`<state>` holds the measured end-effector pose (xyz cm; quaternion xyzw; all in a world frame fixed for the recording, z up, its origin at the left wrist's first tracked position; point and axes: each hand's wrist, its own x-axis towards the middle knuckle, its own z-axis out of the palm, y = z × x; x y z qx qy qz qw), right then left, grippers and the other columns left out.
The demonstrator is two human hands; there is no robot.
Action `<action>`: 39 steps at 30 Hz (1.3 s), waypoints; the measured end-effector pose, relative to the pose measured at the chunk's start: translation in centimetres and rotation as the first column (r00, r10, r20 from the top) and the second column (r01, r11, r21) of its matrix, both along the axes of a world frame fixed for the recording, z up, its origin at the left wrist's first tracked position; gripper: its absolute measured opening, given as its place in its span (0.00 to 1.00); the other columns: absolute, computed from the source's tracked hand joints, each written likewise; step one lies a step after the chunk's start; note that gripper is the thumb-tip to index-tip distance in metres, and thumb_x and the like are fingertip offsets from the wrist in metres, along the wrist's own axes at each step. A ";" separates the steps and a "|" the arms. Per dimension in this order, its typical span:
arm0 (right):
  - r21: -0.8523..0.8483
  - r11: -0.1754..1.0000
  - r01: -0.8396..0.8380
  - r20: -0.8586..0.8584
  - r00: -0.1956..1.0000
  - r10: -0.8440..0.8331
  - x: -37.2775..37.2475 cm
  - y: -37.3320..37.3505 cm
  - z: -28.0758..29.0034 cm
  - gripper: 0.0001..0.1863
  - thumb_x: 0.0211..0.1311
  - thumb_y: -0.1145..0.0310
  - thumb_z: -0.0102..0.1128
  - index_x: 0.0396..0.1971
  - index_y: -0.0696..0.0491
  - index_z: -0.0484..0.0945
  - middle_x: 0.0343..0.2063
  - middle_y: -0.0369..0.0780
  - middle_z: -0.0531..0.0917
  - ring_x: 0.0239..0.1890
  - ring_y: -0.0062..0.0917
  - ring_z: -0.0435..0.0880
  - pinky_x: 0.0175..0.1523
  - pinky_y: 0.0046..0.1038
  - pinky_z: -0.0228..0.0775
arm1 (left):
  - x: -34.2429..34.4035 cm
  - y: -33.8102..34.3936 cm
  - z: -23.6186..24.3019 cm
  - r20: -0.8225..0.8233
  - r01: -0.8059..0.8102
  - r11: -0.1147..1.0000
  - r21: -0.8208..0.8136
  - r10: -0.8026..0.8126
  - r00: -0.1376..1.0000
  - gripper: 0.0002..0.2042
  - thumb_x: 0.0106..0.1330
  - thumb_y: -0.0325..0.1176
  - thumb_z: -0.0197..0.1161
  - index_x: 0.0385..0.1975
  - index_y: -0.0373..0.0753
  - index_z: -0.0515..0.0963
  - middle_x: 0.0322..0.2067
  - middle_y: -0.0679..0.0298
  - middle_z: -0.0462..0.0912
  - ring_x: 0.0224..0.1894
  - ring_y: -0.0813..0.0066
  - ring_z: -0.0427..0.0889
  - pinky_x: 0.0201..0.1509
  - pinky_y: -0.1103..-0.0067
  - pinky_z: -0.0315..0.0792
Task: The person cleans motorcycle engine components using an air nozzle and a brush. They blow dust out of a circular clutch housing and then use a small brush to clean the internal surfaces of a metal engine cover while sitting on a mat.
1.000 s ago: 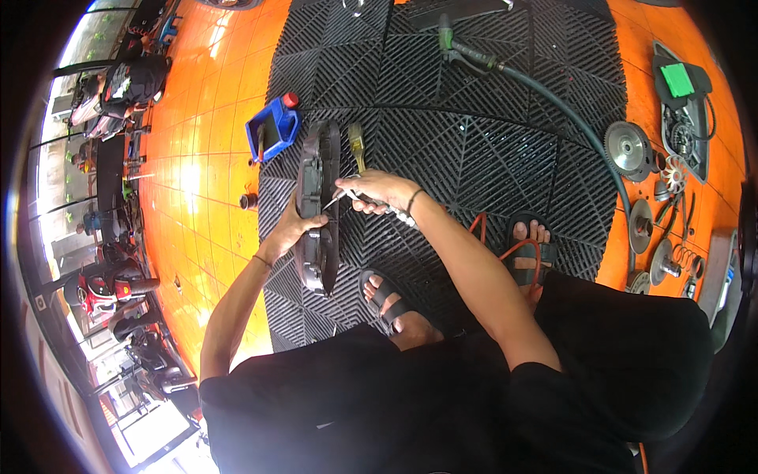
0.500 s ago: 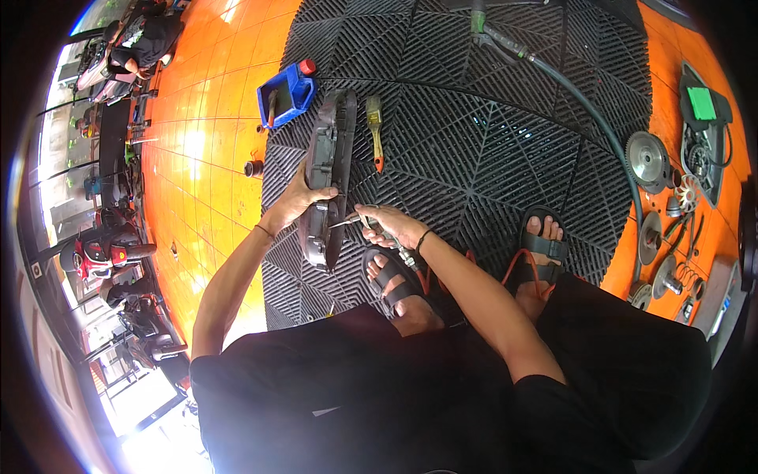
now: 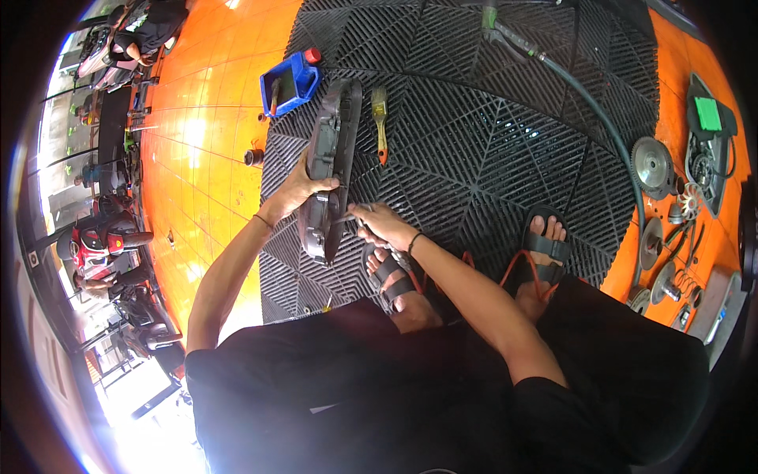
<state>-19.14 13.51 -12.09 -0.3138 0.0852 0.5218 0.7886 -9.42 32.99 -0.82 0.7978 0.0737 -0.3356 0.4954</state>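
Observation:
My left hand [image 3: 304, 189] grips a long dark plastic housing [image 3: 324, 134] by its middle, thumb over its inner edge, holding it on edge above the black ribbed mat [image 3: 482, 158]. My right hand [image 3: 383, 225] is closed on a metal air gun [image 3: 365, 235], its thin nozzle at the housing's lower half; whether it touches is unclear. An orange hose [image 3: 525, 257] runs near my feet. A paintbrush [image 3: 380, 118] lies right of the housing. A blue container [image 3: 290, 87] with a brush in it and a red cap beside it sits above left.
A thick grey hose with a green-handled nozzle [image 3: 592, 103] crosses the mat's right side. Metal discs [image 3: 650, 167], springs and an engine casing [image 3: 711, 150] lie on orange tiles at right. At left are parked motorbikes [image 3: 110, 245] and other people [image 3: 142, 35]. A small dark cylinder [image 3: 253, 157] sits near the mat.
The housing and both my hands sit higher in the view. My right hand has moved from the housing's middle to its lower half with the air gun. The whole scene shifts slightly as the camera moves.

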 end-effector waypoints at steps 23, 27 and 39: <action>0.061 0.987 -0.150 0.040 0.988 0.147 1.3 -0.5 0.9 0.23 0.78 0.47 0.54 0.43 0.54 0.80 0.18 0.32 0.74 0.14 0.15 0.67 0.15 0.19 0.53 | 0.2 -0.7 1.2 0.013 0.033 0.999 -0.010 -0.033 0.999 0.55 0.57 0.36 0.82 0.78 0.35 0.47 0.66 0.56 0.69 0.66 0.65 0.70 0.73 0.68 0.66; -0.137 0.991 -0.003 0.157 0.987 0.025 1.3 0.2 0.2 0.24 0.78 0.47 0.54 0.37 0.56 0.80 0.17 0.39 0.80 0.16 0.21 0.78 0.16 0.23 0.61 | 0.2 -0.9 1.2 -0.006 0.015 0.999 -0.029 -0.015 1.000 0.56 0.56 0.37 0.82 0.79 0.36 0.46 0.66 0.56 0.69 0.67 0.64 0.70 0.73 0.68 0.65; -0.323 0.946 0.039 0.360 0.929 0.084 1.9 -0.3 0.1 0.32 0.75 0.41 0.53 0.24 0.57 0.83 0.13 0.38 0.79 0.19 0.22 0.79 0.28 0.34 0.70 | 0.4 -0.4 1.2 -0.030 0.027 0.999 -0.029 -0.027 0.999 0.59 0.55 0.40 0.83 0.79 0.35 0.44 0.69 0.53 0.66 0.70 0.61 0.67 0.76 0.67 0.62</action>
